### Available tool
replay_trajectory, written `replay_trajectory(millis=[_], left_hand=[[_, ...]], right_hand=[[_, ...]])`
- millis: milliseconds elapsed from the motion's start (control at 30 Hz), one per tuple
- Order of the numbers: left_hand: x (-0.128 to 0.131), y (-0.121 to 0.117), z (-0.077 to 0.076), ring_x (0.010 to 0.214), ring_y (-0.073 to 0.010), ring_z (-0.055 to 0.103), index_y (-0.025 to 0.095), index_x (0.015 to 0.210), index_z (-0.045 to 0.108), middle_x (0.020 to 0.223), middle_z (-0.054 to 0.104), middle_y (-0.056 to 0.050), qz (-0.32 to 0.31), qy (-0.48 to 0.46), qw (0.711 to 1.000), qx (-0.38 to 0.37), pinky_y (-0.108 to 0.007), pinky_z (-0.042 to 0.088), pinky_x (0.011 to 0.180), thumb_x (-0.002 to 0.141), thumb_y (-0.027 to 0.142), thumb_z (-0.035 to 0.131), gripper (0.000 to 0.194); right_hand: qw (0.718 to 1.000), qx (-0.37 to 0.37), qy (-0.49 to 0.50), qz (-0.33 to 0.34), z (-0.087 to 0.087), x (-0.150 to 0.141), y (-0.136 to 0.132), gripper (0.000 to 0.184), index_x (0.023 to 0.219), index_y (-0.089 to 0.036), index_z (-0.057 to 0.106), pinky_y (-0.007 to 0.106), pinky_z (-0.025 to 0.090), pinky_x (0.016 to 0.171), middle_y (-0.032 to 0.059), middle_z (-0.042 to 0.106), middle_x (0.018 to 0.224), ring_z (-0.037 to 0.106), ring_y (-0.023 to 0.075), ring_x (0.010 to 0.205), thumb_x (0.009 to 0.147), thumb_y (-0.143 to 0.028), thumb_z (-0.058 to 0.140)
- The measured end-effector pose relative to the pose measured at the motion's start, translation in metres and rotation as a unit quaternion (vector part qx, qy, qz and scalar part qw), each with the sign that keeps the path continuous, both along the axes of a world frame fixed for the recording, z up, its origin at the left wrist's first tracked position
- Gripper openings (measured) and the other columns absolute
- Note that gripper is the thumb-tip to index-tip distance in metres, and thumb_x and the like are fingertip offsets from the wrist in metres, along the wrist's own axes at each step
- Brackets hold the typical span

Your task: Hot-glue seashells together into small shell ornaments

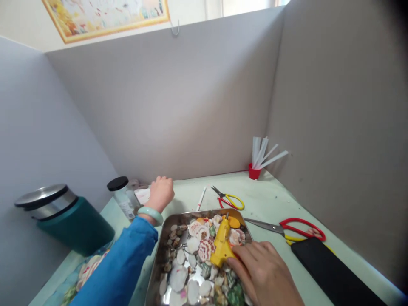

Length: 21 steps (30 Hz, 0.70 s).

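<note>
My right hand (266,270) grips the handle end of a yellow hot glue gun (222,244), whose nozzle points toward the back. The gun lies over a metal tray (155,272) of seashells, among them a red-striped scallop shell (206,250) and a flat white shell (178,277). My left hand (162,193) reaches beyond the tray to the back of the table, beside a clear jar (126,197) with a black lid. Its fingers are curled in and point away from me, so anything in them is hidden. A pale green bangle (152,214) circles that wrist.
A teal bottle (73,225) leans at left. Beyond the tray lie a white pen (201,199) and small scissors (228,198). Larger red-handled scissors (287,228) and a black flat object (331,272) lie right. A red cup (254,172) holds glue sticks (263,153). Grey partitions (178,102) surround the table.
</note>
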State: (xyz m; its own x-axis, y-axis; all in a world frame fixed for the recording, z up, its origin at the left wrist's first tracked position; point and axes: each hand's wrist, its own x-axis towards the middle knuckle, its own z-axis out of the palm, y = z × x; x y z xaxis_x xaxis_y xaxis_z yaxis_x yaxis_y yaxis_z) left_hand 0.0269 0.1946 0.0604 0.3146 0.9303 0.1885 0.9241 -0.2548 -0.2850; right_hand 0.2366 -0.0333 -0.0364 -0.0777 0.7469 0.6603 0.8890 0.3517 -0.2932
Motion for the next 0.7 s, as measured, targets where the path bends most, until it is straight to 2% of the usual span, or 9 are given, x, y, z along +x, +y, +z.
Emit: replay_trajectory(millis=[167, 267, 333, 433, 567, 633, 700], left_hand=[[-0.014, 0.017, -0.002, 0.100, -0.0230, 0.061, 0.016, 0.120, 0.055, 0.120, 0.059, -0.010, 0.058, -0.009, 0.998, 0.001, -0.044, 0.053, 0.082, 0.090, 0.030, 0.057, 0.033], [-0.016, 0.019, -0.005, 0.100, -0.0231, 0.061, 0.016, 0.119, 0.056, 0.119, 0.060, -0.010, 0.053, -0.021, 0.998, -0.029, -0.044, 0.052, 0.084, 0.090, 0.031, 0.057, 0.033], [-0.010, 0.013, -0.006, 0.102, -0.0328, 0.062, 0.008, 0.112, 0.062, 0.110, 0.066, -0.018, 0.008, -0.033, 0.998, -0.061, -0.047, 0.049, 0.084, 0.089, 0.030, 0.054, 0.033], [0.007, -0.009, -0.011, 0.107, -0.0318, 0.061, 0.009, 0.121, 0.059, 0.115, 0.067, -0.020, -0.086, -0.054, 0.990, -0.102, -0.041, 0.045, 0.091, 0.090, 0.033, 0.048, 0.041], [0.021, -0.057, -0.023, 0.112, -0.0257, 0.059, 0.019, 0.117, 0.062, 0.119, 0.066, -0.011, -0.185, -0.071, 0.968, -0.156, -0.034, 0.042, 0.096, 0.086, 0.034, 0.053, 0.036], [0.020, -0.081, -0.030, 0.112, -0.0241, 0.058, 0.024, 0.112, 0.063, 0.121, 0.065, -0.008, -0.215, -0.078, 0.958, -0.174, -0.033, 0.042, 0.096, 0.082, 0.032, 0.058, 0.032], [0.014, -0.101, -0.037, 0.118, -0.0261, 0.053, 0.023, 0.111, 0.063, 0.128, 0.059, -0.010, -0.226, -0.084, 0.954, -0.176, -0.036, 0.040, 0.098, 0.079, 0.026, 0.061, 0.033]], right_hand=[[0.999, -0.044, -0.009, -0.022, 0.006, -0.003, -0.002, 0.031, 0.076, -0.021, 0.061, 0.033, 0.026, 0.068, 0.0031, 0.062, 0.068, 0.051, 0.0197, 0.066, 0.097, -0.029, 0.040], [0.998, -0.062, -0.012, -0.031, 0.008, -0.003, -0.002, 0.024, 0.074, -0.020, 0.060, 0.033, 0.028, 0.068, 0.0034, 0.063, 0.070, 0.052, 0.0194, 0.067, 0.093, -0.028, 0.046], [0.996, -0.078, -0.011, -0.032, 0.010, -0.003, -0.003, 0.020, 0.074, -0.020, 0.060, 0.033, 0.029, 0.068, 0.0035, 0.064, 0.071, 0.053, 0.0193, 0.068, 0.091, -0.029, 0.052], [0.992, -0.121, -0.013, -0.018, 0.017, -0.002, -0.007, 0.017, 0.081, -0.020, 0.062, 0.034, 0.032, 0.072, 0.0044, 0.067, 0.078, 0.056, 0.0210, 0.074, 0.086, -0.036, 0.060], [0.982, -0.188, -0.012, 0.004, 0.028, -0.001, -0.013, 0.037, 0.100, -0.019, 0.061, 0.039, 0.034, 0.081, 0.0075, 0.069, 0.091, 0.057, 0.0257, 0.087, 0.078, -0.047, 0.069], [0.976, -0.215, -0.013, 0.010, 0.031, -0.001, -0.014, 0.039, 0.106, -0.019, 0.060, 0.041, 0.035, 0.082, 0.0083, 0.069, 0.093, 0.057, 0.0265, 0.089, 0.077, -0.042, 0.071], [0.974, -0.224, -0.014, 0.019, 0.032, 0.000, -0.015, 0.037, 0.112, -0.019, 0.058, 0.042, 0.037, 0.084, 0.0090, 0.069, 0.096, 0.057, 0.0263, 0.090, 0.079, -0.031, 0.069]])
